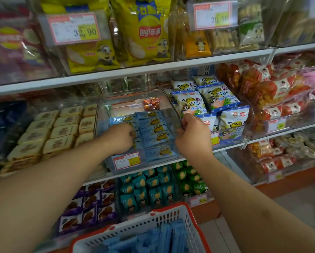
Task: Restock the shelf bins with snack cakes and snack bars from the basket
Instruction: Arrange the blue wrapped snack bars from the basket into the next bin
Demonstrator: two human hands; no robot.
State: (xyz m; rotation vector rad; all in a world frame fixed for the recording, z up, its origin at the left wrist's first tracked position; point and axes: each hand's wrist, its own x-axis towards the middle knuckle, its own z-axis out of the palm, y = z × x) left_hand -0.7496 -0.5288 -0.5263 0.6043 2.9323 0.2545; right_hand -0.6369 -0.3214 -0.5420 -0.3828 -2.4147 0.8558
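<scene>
A clear plastic shelf bin [105, 110] on the middle shelf holds rows of blue snack packets [154, 130] with a yellow cartoon figure. My left hand [121, 137] reaches into the bin from the left, its fingers curled onto the packets in the left row. My right hand [193, 136] grips the bin's right wall near its top edge. Below, at the bottom of the view, a white basket with a red rim [147, 225] holds more blue packets [164, 238].
Beige snack cakes [60, 130] fill the bin to the left, white-and-blue bags [207, 101] the bin to the right. Teal and purple packs [149, 190] sit on the lower shelf. Yellow chip bags [144, 33] stand on the shelf above. Price tags hang on the bin fronts.
</scene>
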